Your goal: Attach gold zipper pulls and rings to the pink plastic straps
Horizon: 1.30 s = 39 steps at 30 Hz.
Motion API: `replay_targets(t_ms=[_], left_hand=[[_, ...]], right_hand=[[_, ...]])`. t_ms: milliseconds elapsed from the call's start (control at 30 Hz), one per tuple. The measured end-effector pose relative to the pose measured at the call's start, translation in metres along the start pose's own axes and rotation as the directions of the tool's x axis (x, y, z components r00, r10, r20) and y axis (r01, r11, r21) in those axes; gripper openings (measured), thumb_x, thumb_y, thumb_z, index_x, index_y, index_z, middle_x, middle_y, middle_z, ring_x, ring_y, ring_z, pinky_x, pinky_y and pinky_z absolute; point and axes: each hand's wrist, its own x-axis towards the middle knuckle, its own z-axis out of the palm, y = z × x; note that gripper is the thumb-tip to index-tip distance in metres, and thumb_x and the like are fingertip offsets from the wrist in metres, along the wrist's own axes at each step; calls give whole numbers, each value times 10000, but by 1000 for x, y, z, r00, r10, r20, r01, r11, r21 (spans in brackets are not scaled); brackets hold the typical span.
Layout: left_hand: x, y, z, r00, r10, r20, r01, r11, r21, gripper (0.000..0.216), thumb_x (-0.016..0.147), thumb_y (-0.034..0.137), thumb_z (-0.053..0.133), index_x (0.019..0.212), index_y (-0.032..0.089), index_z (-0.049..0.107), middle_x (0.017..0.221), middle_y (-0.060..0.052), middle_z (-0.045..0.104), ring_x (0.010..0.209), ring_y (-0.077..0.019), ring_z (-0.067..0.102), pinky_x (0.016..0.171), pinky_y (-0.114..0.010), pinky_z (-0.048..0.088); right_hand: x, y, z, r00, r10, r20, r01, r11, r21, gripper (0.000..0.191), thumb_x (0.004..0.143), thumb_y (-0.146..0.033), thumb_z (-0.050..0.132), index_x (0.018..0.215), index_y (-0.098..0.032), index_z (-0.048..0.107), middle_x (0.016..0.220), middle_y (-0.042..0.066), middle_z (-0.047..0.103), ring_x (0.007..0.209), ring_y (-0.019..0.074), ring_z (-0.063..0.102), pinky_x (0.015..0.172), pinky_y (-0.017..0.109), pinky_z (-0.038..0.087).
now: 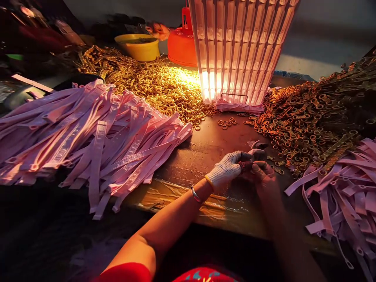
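Observation:
My left hand, in a white dotted knit glove with dark fingertips, is closed over the right half of the bench. Close against it is my right hand, bare, with thumb and fingers pinched together. The fingers meet around something small that I cannot make out; they and the shadow hide most of it. Just right of the fingertips lie a few loose brass-coloured links. Beyond the hands, a small group of brass-coloured rings rests on the brown bench top.
Pink straps lie heaped at left, more pink straps at right. Behind are piles of brass-coloured rings and ring-ended metal links. A ribbed panel stands at the back, beside a red lamp and yellow basin.

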Motion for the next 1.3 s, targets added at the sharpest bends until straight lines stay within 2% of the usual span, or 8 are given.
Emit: replay_targets(t_ms=[167,300,467,600,733,900,1067,1300], left_hand=[[2,-6,8,990,-138,34,142,957,-255,488,772,455,787,1110,114,698,924,-104,724,723,-161,660,695,-270,540],[7,-12,11,988,-143,63,156,922,-354,485,761,439,804,1093,101,700,851,-86,711,648,-140,639,659,-268,544],[9,-7,14,984,-142,104,173,898,-404,493,746,426,813,1091,89,712,868,-96,709,662,-137,631,634,-246,532],[6,6,15,986,-106,128,153,883,-444,431,686,335,859,1028,102,738,960,-112,724,777,-158,653,694,-234,538],[5,11,10,981,-74,177,143,898,-417,455,704,319,841,1091,111,724,1099,-146,712,902,-206,666,772,-274,548],[7,5,6,980,64,188,-3,952,-306,542,673,274,857,1175,142,705,1206,-144,680,1087,-270,633,897,-312,526],[13,-11,8,983,96,159,-47,957,-287,600,659,303,852,1220,176,680,1128,-111,697,954,-232,654,890,-337,530],[20,-28,9,969,70,238,66,851,-522,666,645,384,828,1253,167,663,1146,-124,684,767,-175,628,773,-315,539]], right_hand=[[6,4,-2,997,74,-17,-73,995,71,306,655,-346,859,773,-177,632,619,-27,559,507,86,434,432,198,356],[9,4,-1,993,107,-57,-104,993,57,368,617,-384,875,774,-179,612,549,-41,514,473,84,425,401,184,328],[12,5,-1,994,75,-77,-72,997,39,390,632,-415,859,801,-190,589,553,-50,506,474,81,431,400,176,322],[16,7,0,995,25,-99,-24,1000,18,390,628,-416,853,790,-188,581,562,-48,511,472,78,423,406,187,337],[18,7,6,995,5,-97,-3,1000,25,388,598,-406,861,747,-186,578,538,-58,480,474,73,400,413,192,345],[19,4,11,997,-10,-76,12,1000,28,386,577,-403,868,714,-189,578,542,-60,471,488,71,396,412,187,327],[19,1,11,998,-21,-67,24,999,43,364,591,-398,856,705,-190,580,554,-59,470,486,67,395,408,186,314],[19,2,12,996,-46,-74,51,996,77,380,562,-379,874,695,-190,573,548,-66,480,481,63,395,404,185,319]])
